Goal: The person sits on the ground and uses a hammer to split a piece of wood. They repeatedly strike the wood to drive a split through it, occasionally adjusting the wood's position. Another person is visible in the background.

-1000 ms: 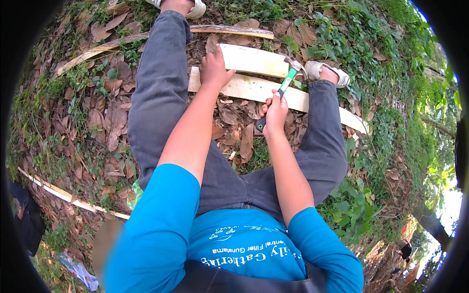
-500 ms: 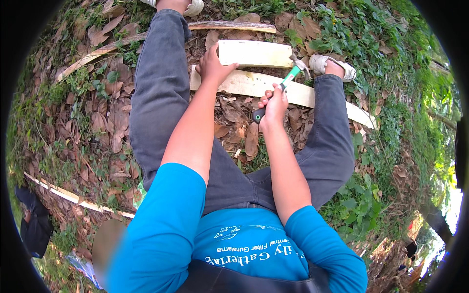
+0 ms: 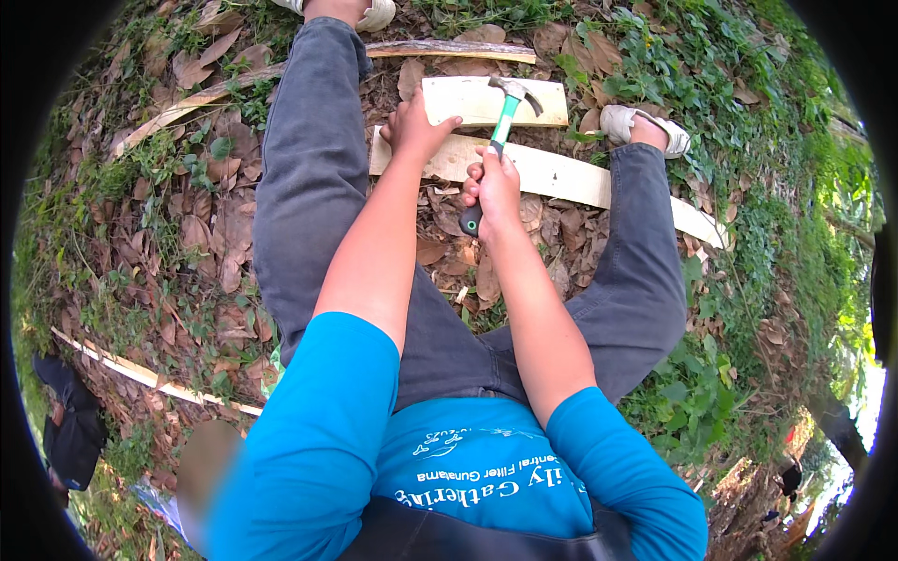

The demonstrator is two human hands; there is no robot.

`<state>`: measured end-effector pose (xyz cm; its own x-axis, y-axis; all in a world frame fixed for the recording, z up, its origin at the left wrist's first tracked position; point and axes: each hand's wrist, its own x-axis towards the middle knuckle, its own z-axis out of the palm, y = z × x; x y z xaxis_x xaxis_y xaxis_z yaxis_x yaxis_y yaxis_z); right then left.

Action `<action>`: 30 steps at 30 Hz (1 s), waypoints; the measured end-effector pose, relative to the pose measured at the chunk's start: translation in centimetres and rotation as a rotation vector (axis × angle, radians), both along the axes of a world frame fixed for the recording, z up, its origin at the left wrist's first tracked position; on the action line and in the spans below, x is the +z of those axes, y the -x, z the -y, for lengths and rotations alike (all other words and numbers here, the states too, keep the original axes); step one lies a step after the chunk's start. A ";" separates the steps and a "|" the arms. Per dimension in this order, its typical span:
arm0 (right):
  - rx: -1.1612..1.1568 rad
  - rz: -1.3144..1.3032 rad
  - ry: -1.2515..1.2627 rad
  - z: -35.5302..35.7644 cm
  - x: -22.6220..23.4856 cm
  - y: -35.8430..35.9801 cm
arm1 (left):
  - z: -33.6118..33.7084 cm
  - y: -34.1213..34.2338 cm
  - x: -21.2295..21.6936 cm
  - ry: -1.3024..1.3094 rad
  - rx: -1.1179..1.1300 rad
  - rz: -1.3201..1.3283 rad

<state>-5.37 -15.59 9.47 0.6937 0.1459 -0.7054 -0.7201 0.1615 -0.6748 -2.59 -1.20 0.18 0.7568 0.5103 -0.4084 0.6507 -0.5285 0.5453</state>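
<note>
And the right hand [image 3: 493,190] is closed around the hammer [image 3: 504,128], covering the middle of its dark grip; only the butt peeks out on the near side. Up at the far end, the metal head sits over the short board [image 3: 458,101], and whether it touches the wood, I can't tell! Over on the left, the left hand [image 3: 418,133] is at that board's left end, thumb along the near edge, fingertips partly lost from sight, so grasping or merely bracing is impossible to call. Just nearer lies the long board [image 3: 561,176], part of it behind the right hand and hammer, another stretch vanishing behind the right trouser leg [image 3: 641,243] and reappearing to the right. The left shoe [image 3: 377,15] is cut off at the far edge, and a dark shape [image 3: 73,425] by the left rim is hard to make out. So the hammer: in the right hand, pointing away from the body, its head to the right of the left hand, beyond both sets of knuckles.
</note>
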 end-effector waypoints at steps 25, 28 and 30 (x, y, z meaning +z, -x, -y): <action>-0.489 0.190 0.244 5.1 0.2 -3.8 | 0.2 0.0 -0.7 0.020 0.026 -0.021; -0.531 0.163 0.249 2.4 0.1 -3.7 | 0.3 0.0 -0.5 0.009 0.028 -0.018; -0.168 0.042 0.150 -0.2 -0.6 -1.6 | 0.1 -0.3 -0.4 0.022 0.041 -0.007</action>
<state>-3.79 -15.40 8.90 0.7287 -0.0784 -0.6803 -0.6623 0.1720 -0.7292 -2.25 -1.32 -0.20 0.7325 0.5318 -0.4251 0.6754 -0.4891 0.5520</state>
